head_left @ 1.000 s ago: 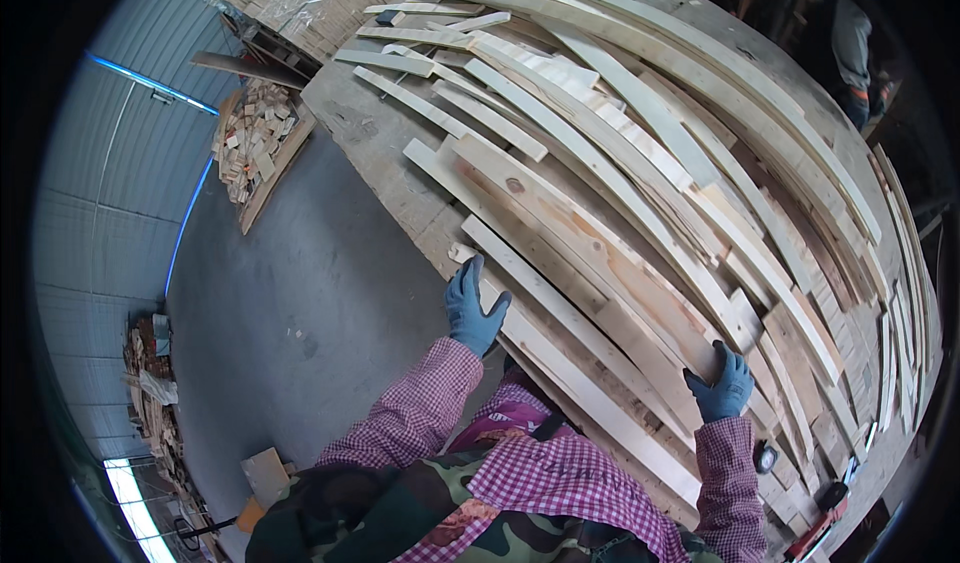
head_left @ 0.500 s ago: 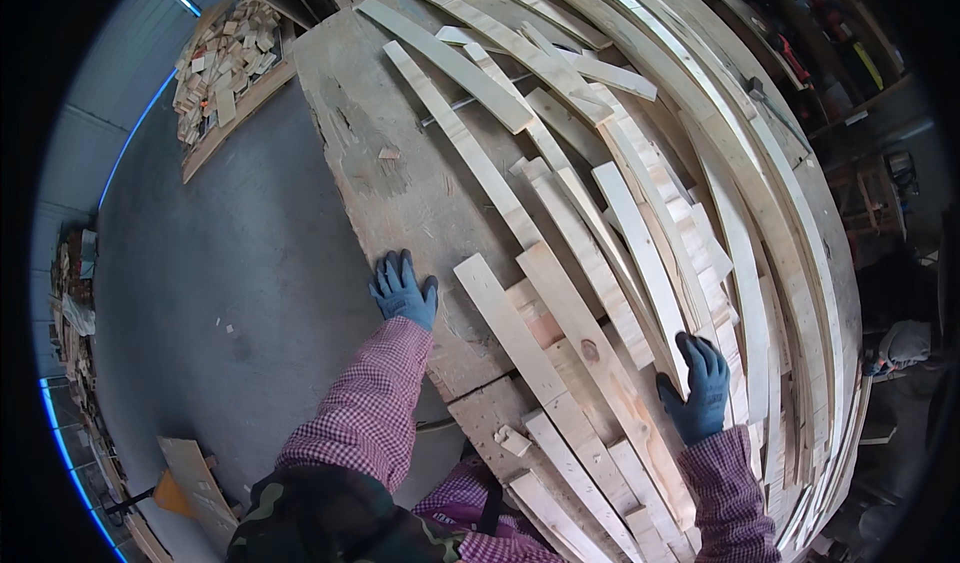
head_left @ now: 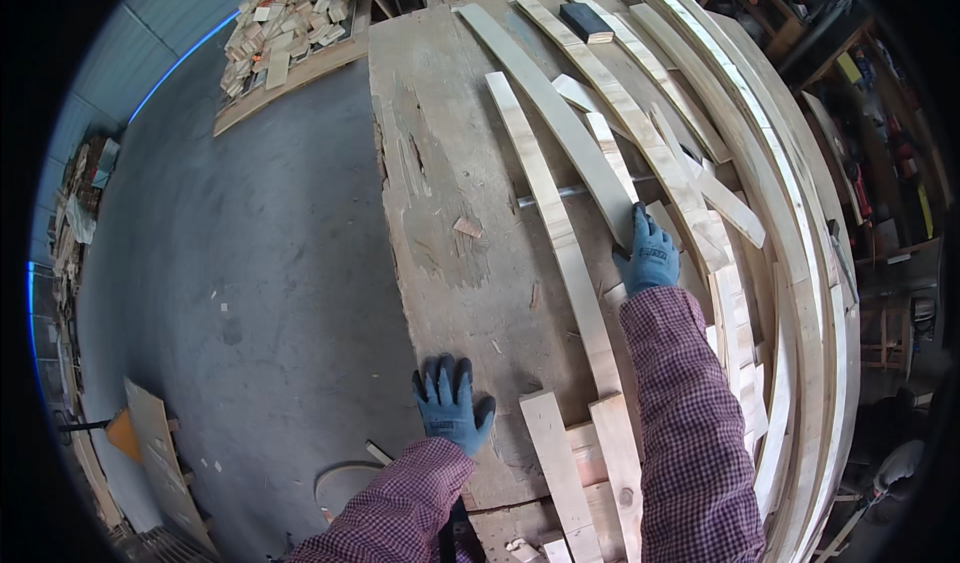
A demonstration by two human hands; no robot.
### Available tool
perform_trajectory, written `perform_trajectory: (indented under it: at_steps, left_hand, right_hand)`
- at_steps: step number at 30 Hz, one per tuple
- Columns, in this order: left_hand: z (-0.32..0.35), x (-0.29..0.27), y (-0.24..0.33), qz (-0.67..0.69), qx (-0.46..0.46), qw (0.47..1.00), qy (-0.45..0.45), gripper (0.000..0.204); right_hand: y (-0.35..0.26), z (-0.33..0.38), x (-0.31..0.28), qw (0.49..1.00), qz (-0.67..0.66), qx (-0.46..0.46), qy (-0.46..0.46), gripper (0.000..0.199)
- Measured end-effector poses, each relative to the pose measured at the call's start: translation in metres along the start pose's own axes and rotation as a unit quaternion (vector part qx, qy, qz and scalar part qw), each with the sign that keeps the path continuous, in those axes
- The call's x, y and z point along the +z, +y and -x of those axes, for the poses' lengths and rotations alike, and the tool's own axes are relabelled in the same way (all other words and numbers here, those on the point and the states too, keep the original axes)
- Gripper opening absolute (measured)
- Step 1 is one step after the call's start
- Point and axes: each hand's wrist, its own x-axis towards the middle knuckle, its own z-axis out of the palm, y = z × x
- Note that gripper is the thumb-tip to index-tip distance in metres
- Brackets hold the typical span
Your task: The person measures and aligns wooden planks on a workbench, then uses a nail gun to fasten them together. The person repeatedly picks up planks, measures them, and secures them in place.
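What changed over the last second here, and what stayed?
The right hand moved forward from the knotted board to the near end of a long pale strip; its grip is unclear. The left hand shifted forward along the table edge. The dark block and that strip appear unmoved.

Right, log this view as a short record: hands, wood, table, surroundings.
Left hand: blue-gloved, fingers spread, at the left edge of the table
Right hand: blue-gloved, at the near end of a pale board; how firmly it grips is unclear
Table surface: worn, splintered toward the left edge
Other wood: long strips, crowded toward the right
Block: dark on top, lying on strips toward the far end
Floor: grey, left of the table
Scrap pile: small wood pieces, far left
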Motion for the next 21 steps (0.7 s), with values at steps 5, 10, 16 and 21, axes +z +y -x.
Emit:
perform_trajectory:
  at_steps: [5,10,16,21]
  left_hand:
    - [-0.001,-0.002,0.004,0.001,0.002,1.0,0.019,0.078]
    - [0.004,0.01,-0.002,-0.037,-0.006,0.999,0.017,0.077]
    - [0.009,0.008,-0.022,0.058,-0.017,0.998,0.02,0.067]
    - [0.103,-0.074,0.077,0.64,-0.199,0.732,-0.124,0.059]
  right_hand:
    - [0.015,0.063,-0.038,0.943,-0.322,-0.079,0.028,0.061]
    - [0.033,0.228,-0.108,0.635,-0.719,0.145,-0.24,0.053]
    - [0.076,0.455,-0.146,0.518,-0.791,0.215,-0.245,0.054]
    - [0.111,0.653,-0.162,0.517,-0.783,0.21,-0.274,0.063]
